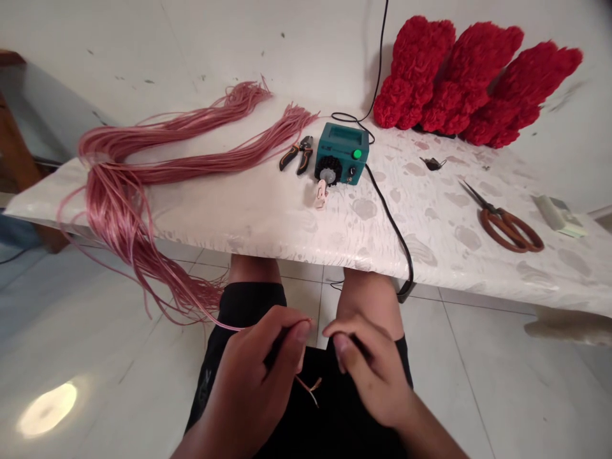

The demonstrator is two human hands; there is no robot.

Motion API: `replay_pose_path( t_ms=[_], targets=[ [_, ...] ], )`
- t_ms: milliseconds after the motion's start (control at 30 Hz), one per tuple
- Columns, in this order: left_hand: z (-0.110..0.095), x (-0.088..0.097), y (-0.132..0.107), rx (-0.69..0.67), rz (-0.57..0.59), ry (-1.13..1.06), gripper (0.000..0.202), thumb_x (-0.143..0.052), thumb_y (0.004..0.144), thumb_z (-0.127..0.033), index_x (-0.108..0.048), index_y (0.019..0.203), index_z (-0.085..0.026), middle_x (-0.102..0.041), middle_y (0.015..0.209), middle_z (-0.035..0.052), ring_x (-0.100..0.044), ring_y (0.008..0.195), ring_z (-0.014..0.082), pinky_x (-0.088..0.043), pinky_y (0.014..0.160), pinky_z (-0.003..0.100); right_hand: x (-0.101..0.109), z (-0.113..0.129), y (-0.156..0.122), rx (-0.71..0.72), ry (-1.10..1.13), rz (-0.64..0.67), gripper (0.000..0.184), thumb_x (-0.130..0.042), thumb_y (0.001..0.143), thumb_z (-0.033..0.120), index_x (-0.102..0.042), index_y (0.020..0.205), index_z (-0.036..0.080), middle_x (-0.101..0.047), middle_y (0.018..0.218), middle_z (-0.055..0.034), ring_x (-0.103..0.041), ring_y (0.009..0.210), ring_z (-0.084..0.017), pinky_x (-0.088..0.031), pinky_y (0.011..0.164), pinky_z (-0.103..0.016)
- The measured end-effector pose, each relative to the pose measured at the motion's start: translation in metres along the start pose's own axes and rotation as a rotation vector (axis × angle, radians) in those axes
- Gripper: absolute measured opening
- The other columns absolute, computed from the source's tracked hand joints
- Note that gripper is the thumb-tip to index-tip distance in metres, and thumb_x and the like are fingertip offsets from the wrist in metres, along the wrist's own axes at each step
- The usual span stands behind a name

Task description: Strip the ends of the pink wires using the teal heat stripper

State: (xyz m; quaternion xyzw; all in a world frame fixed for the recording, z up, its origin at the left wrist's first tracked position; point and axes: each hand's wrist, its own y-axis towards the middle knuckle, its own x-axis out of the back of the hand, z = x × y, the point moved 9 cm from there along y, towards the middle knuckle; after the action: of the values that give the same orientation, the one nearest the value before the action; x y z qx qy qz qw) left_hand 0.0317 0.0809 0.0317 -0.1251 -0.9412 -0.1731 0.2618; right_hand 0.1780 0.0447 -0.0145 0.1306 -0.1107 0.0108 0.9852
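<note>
Left hand (246, 382) pinches a pink wire (229, 326) between pressed fingers; right hand (370, 373), fingers curled, sits just beside it, its grip hidden.

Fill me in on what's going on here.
A seated person pinches a thin pink strand in their left hand over their lap, with their right hand close beside it. The strand appears to trail from a long bundle of pink strands that lies on a mottled white table and hangs over its edge. Also on the table are orange-handled pliers, a teal powered box, scissors and red fluffy shapes.
</note>
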Motion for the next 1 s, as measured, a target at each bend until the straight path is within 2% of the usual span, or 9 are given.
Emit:
replay_pose_path(
  t_ms=[100, 200, 333, 467, 567, 667, 867, 933, 1000],
  targets=[
    [0.006, 0.005, 0.002, 0.087, -0.077, -0.057, 0.015, -0.052, 0.099, -0.019, -0.062, 0.091, -0.024, -0.058, 0.055, -0.0111, -0.057, 0.047, 0.0044, -0.045, 0.048, 0.01, -0.019, -0.009, -0.019, -0.06, -0.01, -0.04, 0.023, -0.055, 0.094, 0.012, -0.068, 0.109, 0.025, -0.069, 0.087, 0.0008, -0.064, 0.075, -0.011, -0.051, 0.07, -0.022],
    [0.01, 0.006, 0.002, 0.172, -0.127, -0.178, 0.017, -0.05, 0.101, -0.023, -0.062, 0.088, -0.023, -0.06, 0.058, -0.0088, -0.058, 0.05, 0.0055, -0.049, 0.052, 0.011, -0.039, -0.015, -0.028, -0.124, 0.051, -0.128, 0.025, -0.058, 0.088, 0.011, -0.07, 0.106, 0.024, -0.068, 0.081, 0.0006, -0.062, 0.069, -0.013, -0.052, 0.065, -0.023],
    [0.015, -0.004, -0.001, 0.259, -0.124, -0.317, 0.021, -0.051, 0.102, -0.03, -0.063, 0.088, -0.021, -0.07, 0.072, -0.0037, -0.065, 0.058, 0.0087, -0.055, 0.054, 0.015, -0.062, -0.027, -0.023, -0.289, 0.309, -0.218, 0.02, -0.063, 0.088, 0.021, -0.071, 0.106, 0.023, -0.068, 0.081, -0.0013, -0.063, 0.066, -0.015, -0.053, 0.057, -0.025],
    [0.025, -0.013, -0.008, 0.324, -0.138, -0.465, 0.02, -0.052, 0.102, -0.038, -0.063, 0.096, -0.023, -0.076, 0.088, -0.0008, -0.054, 0.044, 0.0073, -0.047, 0.037, 0.018, -0.066, -0.033, -0.013, -0.364, 0.539, -0.295, 0.023, -0.061, 0.096, 0.036, -0.073, 0.111, 0.023, -0.069, 0.076, -0.0013, -0.06, 0.056, -0.013, -0.053, 0.051, -0.025],
    [0.026, -0.008, -0.008, 0.313, -0.171, -0.473, 0.019, -0.055, 0.101, -0.037, -0.066, 0.097, -0.022, -0.076, 0.099, 0.0019, -0.064, 0.06, 0.0098, -0.054, 0.046, 0.018, -0.063, -0.034, -0.01, -0.342, 0.599, -0.329, 0.023, -0.062, 0.097, 0.038, -0.075, 0.095, 0.02, -0.069, 0.073, -0.0013, -0.06, 0.052, -0.011, -0.051, 0.05, -0.024],
    [0.024, 0.018, -0.001, 0.266, -0.31, -0.415, 0.015, -0.06, 0.099, -0.03, -0.07, 0.093, -0.02, -0.076, 0.1, 0.0031, -0.071, 0.084, 0.0143, -0.06, 0.069, 0.022, -0.06, -0.038, -0.013, -0.332, 0.645, -0.367, 0.025, -0.061, 0.098, 0.039, -0.073, 0.093, 0.018, -0.069, 0.074, -0.0006, -0.061, 0.049, -0.01, -0.05, 0.048, -0.024],
    [0.021, 0.093, 0.025, 0.099, -0.676, -0.629, 0.021, -0.052, 0.098, -0.011, -0.067, 0.084, -0.013, -0.077, 0.088, 0.0044, -0.072, 0.082, 0.0165, -0.061, 0.081, 0.031, -0.065, -0.043, -0.024, -0.369, 0.673, -0.334, 0.027, -0.058, 0.1, 0.041, -0.07, 0.093, 0.018, -0.065, 0.07, 0.0012, -0.059, 0.048, -0.008, -0.048, 0.048, -0.022],
    [0.019, 0.114, 0.028, 0.061, -0.786, -0.665, 0.028, -0.047, 0.098, -0.008, -0.065, 0.078, -0.013, -0.075, 0.083, 0.0044, -0.072, 0.08, 0.0161, -0.062, 0.078, 0.032, -0.066, -0.043, -0.025, -0.374, 0.675, -0.325, 0.028, -0.057, 0.1, 0.042, -0.07, 0.094, 0.018, -0.064, 0.071, 0.0012, -0.059, 0.047, -0.009, -0.046, 0.047, -0.022],
    [0.014, 0.123, 0.026, 0.057, -0.817, -0.642, 0.026, -0.049, 0.096, -0.011, -0.064, 0.075, -0.013, -0.074, 0.08, 0.0043, -0.071, 0.075, 0.0155, -0.061, 0.064, 0.027, -0.067, -0.042, -0.025, -0.38, 0.662, -0.318, 0.029, -0.058, 0.1, 0.044, -0.07, 0.094, 0.018, -0.064, 0.072, 0.0008, -0.058, 0.047, -0.009, -0.046, 0.047, -0.023]
  ],
)
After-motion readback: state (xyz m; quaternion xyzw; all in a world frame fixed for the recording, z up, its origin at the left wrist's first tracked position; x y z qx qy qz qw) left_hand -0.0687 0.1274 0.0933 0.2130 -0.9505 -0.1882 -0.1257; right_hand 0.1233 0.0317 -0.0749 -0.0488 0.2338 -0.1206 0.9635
